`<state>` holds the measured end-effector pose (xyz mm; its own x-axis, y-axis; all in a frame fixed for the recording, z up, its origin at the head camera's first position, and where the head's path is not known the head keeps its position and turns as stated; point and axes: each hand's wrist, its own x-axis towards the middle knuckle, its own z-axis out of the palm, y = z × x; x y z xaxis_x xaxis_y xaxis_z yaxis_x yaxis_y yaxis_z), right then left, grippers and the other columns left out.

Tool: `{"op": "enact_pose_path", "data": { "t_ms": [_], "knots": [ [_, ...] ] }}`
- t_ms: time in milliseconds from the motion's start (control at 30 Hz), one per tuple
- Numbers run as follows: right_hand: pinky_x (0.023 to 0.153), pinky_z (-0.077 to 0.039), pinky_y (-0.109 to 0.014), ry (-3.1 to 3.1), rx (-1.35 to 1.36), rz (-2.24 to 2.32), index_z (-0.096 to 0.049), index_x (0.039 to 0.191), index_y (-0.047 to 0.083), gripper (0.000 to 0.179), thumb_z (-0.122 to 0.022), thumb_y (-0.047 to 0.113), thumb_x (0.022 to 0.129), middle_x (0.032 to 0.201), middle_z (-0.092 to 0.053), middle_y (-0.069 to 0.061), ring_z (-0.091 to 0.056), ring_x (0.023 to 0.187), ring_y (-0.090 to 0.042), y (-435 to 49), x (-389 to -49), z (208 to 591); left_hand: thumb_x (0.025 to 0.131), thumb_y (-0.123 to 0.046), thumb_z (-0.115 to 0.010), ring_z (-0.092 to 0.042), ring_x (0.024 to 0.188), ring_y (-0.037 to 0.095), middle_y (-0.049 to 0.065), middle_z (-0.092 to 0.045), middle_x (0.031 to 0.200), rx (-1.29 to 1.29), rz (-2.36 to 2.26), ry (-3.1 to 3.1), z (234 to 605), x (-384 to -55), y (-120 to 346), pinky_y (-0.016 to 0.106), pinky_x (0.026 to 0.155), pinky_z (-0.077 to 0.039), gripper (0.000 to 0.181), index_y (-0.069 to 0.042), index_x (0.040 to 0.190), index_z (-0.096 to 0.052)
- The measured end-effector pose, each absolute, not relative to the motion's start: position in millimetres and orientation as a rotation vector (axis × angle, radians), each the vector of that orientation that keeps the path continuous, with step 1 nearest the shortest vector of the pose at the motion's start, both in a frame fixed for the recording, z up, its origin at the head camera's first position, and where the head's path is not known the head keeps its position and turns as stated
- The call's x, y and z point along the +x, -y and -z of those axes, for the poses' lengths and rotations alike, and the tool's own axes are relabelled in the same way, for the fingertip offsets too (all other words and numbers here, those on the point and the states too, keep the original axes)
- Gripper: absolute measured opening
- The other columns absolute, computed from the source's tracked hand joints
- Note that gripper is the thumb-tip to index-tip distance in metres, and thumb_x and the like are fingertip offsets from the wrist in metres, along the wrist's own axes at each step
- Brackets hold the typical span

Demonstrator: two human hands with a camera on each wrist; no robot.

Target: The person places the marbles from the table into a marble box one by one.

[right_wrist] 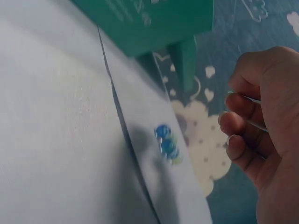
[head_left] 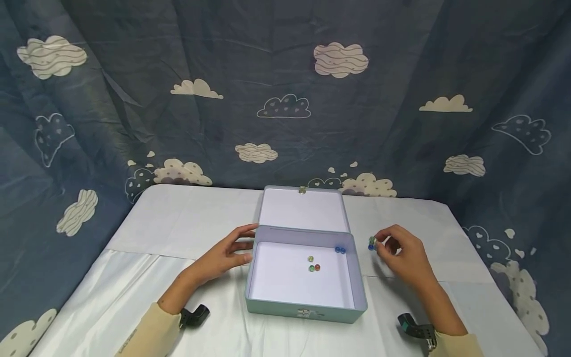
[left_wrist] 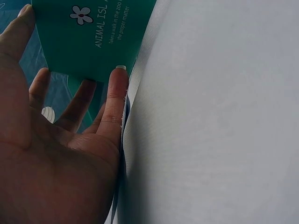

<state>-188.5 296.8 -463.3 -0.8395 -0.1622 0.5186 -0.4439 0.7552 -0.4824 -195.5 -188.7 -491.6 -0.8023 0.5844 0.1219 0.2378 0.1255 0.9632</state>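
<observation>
A green tin box point(head_left: 308, 308) with a pale inside stands on the white cloth, its hinged lid point(head_left: 303, 208) folded back. Fingers spread, my left hand point(head_left: 225, 252) touches the box's left wall; the left wrist view shows its fingertips against the green side point(left_wrist: 93, 42). Two blue marbles point(head_left: 340, 250) lie inside at the back right. Nearer the middle are a yellowish marble point(head_left: 311, 259), a green marble point(head_left: 312, 268) and a red marble point(head_left: 317, 267). Right of the box, my right hand point(head_left: 403, 255) hovers, fingers loosely bent, beside a cluster of blue and green marbles point(right_wrist: 167, 143) on the cloth.
White cloth point(head_left: 178, 228) covers the table, with a fold line running across it. Behind and at the sides hangs a dark blue curtain point(head_left: 285, 64) with cloud prints. A black wrist device point(head_left: 194, 316) sits at the left wrist, another point(head_left: 416, 327) at the right.
</observation>
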Motion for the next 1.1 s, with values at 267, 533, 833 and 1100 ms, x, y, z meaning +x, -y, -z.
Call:
{"op": "enact_pose_path", "data": {
  "t_ms": [267,533,833,1100],
  "knots": [
    [0.063,-0.043,-0.017,2.569,0.309,-0.788,-0.075,0.105,0.01,0.016,-0.076,0.0,0.092,0.097,-0.068,-0.004,-0.054,0.072,-0.015,-316.0,-199.8,476.9,0.106,-0.016,-0.068,-0.047,0.147,0.041,0.015,-0.039,0.163,0.816,-1.724,-2.121,494.8,-197.0,188.9,0.033,0.107,-0.052,0.072,-0.027,0.167,-0.03],
    [0.068,-0.047,-0.023,2.661,0.258,-0.778,-0.076,0.114,0.006,0.02,-0.072,0.001,0.095,0.109,-0.069,-0.01,-0.057,0.08,-0.019,-322.9,-214.2,489.8,0.105,-0.017,-0.069,-0.047,0.148,0.038,0.012,-0.038,0.164,0.775,-1.719,-2.127,496.1,-198.0,188.9,0.04,0.108,-0.052,0.073,-0.032,0.166,-0.031],
    [0.073,-0.049,-0.033,2.732,0.245,-0.757,-0.076,0.118,0.007,0.026,-0.068,-0.001,0.095,0.116,-0.069,-0.012,-0.056,0.085,-0.021,-322.9,-220.4,500.8,0.105,-0.016,-0.069,-0.048,0.147,0.039,0.012,-0.039,0.164,0.777,-1.723,-2.143,494.0,-196.6,189.4,0.036,0.107,-0.052,0.073,-0.03,0.167,-0.032],
    [0.071,-0.049,-0.032,2.722,0.249,-0.693,-0.077,0.115,0.006,0.025,-0.072,-0.004,0.093,0.109,-0.07,-0.01,-0.056,0.081,-0.02,-324.6,-220.9,502.7,0.106,-0.017,-0.069,-0.048,0.146,0.039,0.013,-0.039,0.163,0.799,-1.732,-2.14,495.4,-196.8,188.7,0.031,0.108,-0.05,0.073,-0.029,0.167,-0.032]
  ]
}}
